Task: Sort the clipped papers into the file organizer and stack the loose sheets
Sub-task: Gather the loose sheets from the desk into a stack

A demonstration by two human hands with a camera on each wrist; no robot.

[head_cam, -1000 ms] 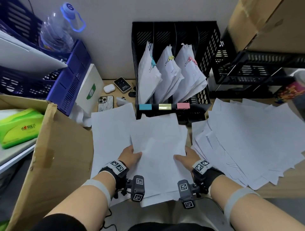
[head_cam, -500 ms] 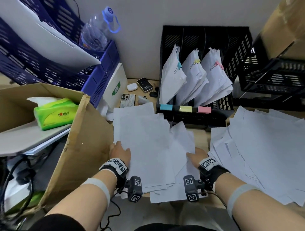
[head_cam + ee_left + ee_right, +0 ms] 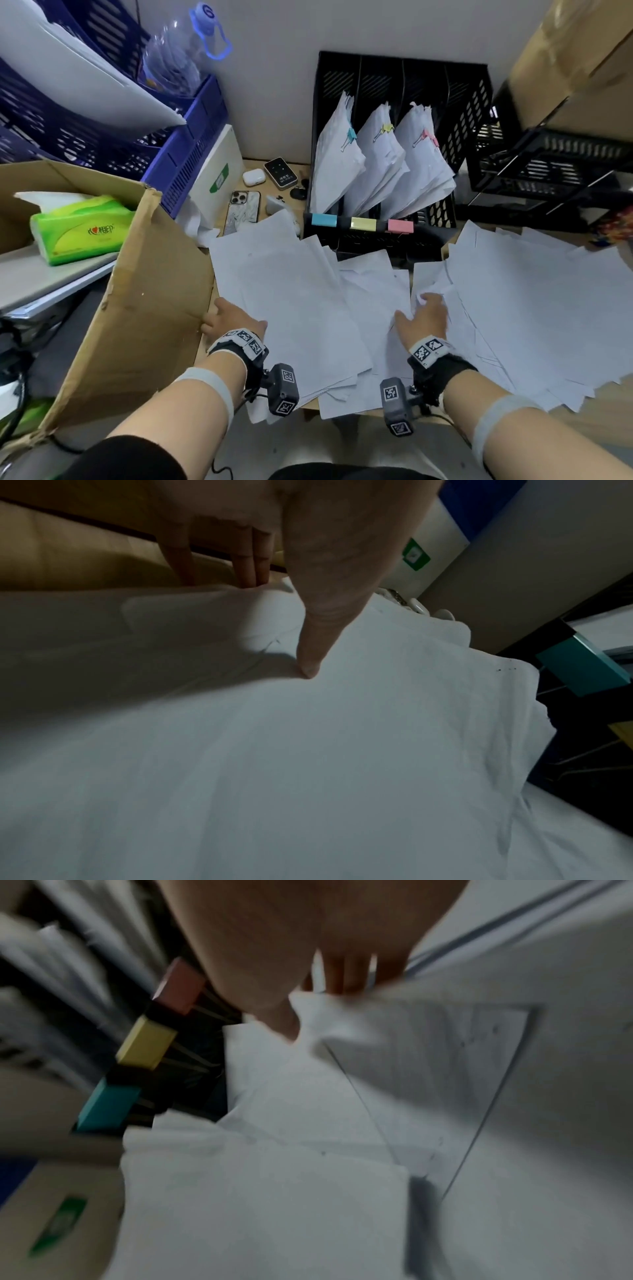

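A stack of loose white sheets [image 3: 301, 308] lies in front of me, skewed toward the left. My left hand [image 3: 227, 320] pinches its left edge, with the thumb [image 3: 308, 666] on top and the fingers [image 3: 253, 569] tucked under. My right hand [image 3: 424, 313] grips the crumpled edge of a loose sheet [image 3: 411, 1056] at the left rim of the spread pile [image 3: 531, 308] on the right. The black file organizer [image 3: 469, 113] stands behind, holding three clipped bundles: blue clip [image 3: 351, 133], yellow clip [image 3: 387, 128], pink clip [image 3: 428, 135].
An open cardboard box [image 3: 144, 325] presses close on the left, a green tissue pack [image 3: 78, 229] behind it. A phone [image 3: 244, 212], earbud case [image 3: 254, 177] and white box [image 3: 219, 171] lie behind the stack. Blue trays [image 3: 191, 154] stand at back left, a black crate [image 3: 548, 164] at back right.
The stack has slid left with my left hand at its left edge. My right hand left the stack, moved right and took hold of a sheet in the right pile.
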